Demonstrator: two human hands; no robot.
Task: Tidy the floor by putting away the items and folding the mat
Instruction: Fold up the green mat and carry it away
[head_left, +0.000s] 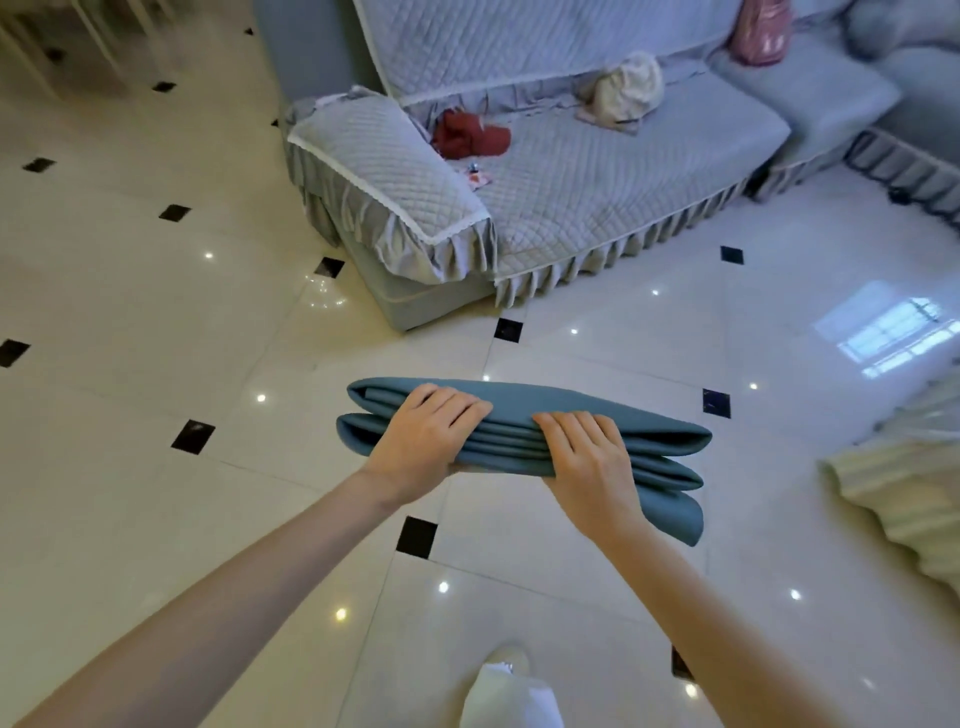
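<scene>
Head view: both hands, left hand (423, 439) and right hand (589, 457), grip the folded mat (649, 441) above the floor (156, 322).

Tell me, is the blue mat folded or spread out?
Folded. The blue mat shows stacked layers at its edges, gripped by the left hand and right hand.

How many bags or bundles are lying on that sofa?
3: a red one near the armrest, a cream one mid-seat, a pink one against the backrest. Small bits lie there too.
</scene>
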